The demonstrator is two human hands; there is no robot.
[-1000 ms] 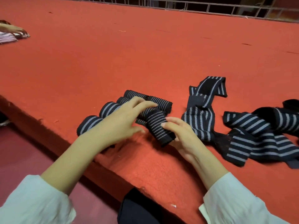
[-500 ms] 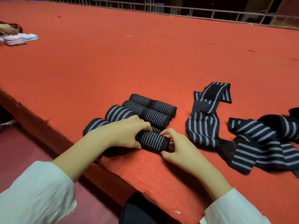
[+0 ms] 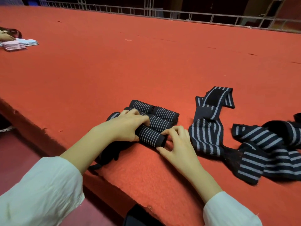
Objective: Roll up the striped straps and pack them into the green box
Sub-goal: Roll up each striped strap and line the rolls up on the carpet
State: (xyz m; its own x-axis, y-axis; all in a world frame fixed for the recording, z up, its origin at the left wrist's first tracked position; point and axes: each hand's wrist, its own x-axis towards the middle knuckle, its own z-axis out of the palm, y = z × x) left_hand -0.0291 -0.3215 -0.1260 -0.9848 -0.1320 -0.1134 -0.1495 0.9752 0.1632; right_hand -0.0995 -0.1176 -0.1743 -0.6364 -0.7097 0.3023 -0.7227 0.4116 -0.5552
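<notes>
Red felt covers your long counter (image 3: 146, 62), and near its front edge lies the tight black fabric roll with thin grey stripes (image 3: 150, 136). Your left hand (image 3: 125, 126) curls over its left end, thumb tucked beneath. Your right hand (image 3: 177, 144) pinches the right end between bent fingertips and thumb. A second ago you held this roll tilted up off the felt; now it sits flat, pressed against the finished rolls (image 3: 160, 117) just behind it. I judge that strap done and joined to its row. Right of the roll, apart from it, a loose striped strap (image 3: 206, 132) lies crumpled, and further right a tangled heap of straps (image 3: 267, 147) awaits rolling. No green box is in view, so packing looks not yet begun. Far to the left of the roll, folded pale cloths (image 3: 19, 44) sit by another person's hand (image 3: 6, 36).
</notes>
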